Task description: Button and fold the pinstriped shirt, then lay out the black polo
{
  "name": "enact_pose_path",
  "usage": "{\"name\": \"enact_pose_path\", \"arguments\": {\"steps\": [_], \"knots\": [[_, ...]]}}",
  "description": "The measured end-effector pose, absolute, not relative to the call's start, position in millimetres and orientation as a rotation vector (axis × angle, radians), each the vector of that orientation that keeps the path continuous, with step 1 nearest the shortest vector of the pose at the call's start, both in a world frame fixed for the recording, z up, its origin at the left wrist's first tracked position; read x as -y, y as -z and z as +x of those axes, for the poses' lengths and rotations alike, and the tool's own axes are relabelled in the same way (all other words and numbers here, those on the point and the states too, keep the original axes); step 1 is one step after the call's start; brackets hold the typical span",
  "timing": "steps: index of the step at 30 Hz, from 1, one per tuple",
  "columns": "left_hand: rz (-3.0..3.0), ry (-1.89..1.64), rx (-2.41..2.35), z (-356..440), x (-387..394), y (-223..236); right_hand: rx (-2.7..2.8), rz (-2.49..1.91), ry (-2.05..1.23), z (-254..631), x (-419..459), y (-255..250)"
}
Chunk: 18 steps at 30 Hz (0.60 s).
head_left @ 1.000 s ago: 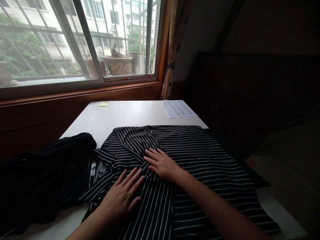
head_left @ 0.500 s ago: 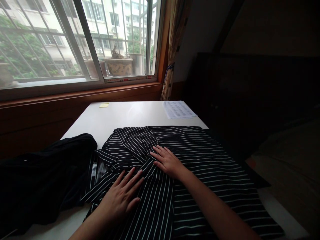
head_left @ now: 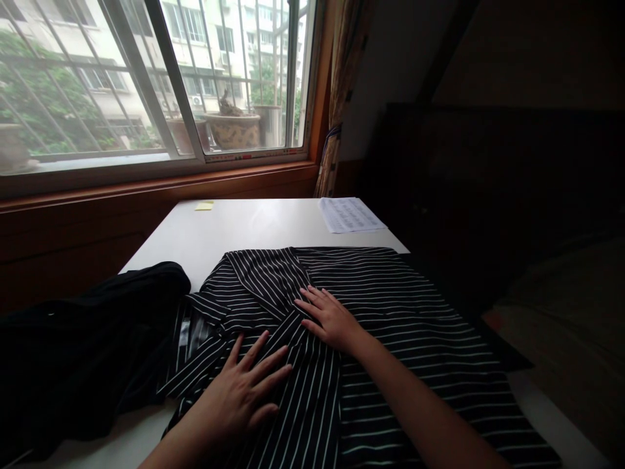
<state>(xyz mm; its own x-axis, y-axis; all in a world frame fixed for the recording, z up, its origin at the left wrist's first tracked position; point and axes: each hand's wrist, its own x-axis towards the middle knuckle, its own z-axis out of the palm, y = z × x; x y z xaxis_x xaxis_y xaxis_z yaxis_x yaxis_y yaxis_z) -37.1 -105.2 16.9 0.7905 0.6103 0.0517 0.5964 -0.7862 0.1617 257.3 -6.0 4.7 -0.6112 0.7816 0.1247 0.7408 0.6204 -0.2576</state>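
The striped shirt (head_left: 390, 306) lies spread out on the counter (head_left: 254, 225), which probably gives its loose cloth a firm surface to rest on. A dark garment (head_left: 88, 345) is heaped to the shirt's left; printed sheets (head_left: 351, 215) and a yellow note (head_left: 204, 205) lie beyond the shirt's far edge, apart from the cloth. The left hand (head_left: 239, 394) rests palm down on the near left part of the shirt, its fingers fanned wide, the thumb out. The right hand (head_left: 332, 322) lies at mid-shirt, its fingers straight and slightly parted. Neither grasps anything; both touch only the shirt, and the flat palms seem suited to pressing its overlapping layers rather than pinching them
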Motion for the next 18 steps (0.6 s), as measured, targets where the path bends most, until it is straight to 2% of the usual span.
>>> {"name": "enact_pose_path", "arguments": {"steps": [10,18], "knots": [[2.774,-0.050,-0.956,-37.3,108.3,-23.5,2.625,-1.192,-0.206,282.9,14.5,-0.6],[2.681,0.053,-0.989,-33.9,115.9,-27.2,2.566,-1.326,-0.188,326.6,20.1,3.8]]}}
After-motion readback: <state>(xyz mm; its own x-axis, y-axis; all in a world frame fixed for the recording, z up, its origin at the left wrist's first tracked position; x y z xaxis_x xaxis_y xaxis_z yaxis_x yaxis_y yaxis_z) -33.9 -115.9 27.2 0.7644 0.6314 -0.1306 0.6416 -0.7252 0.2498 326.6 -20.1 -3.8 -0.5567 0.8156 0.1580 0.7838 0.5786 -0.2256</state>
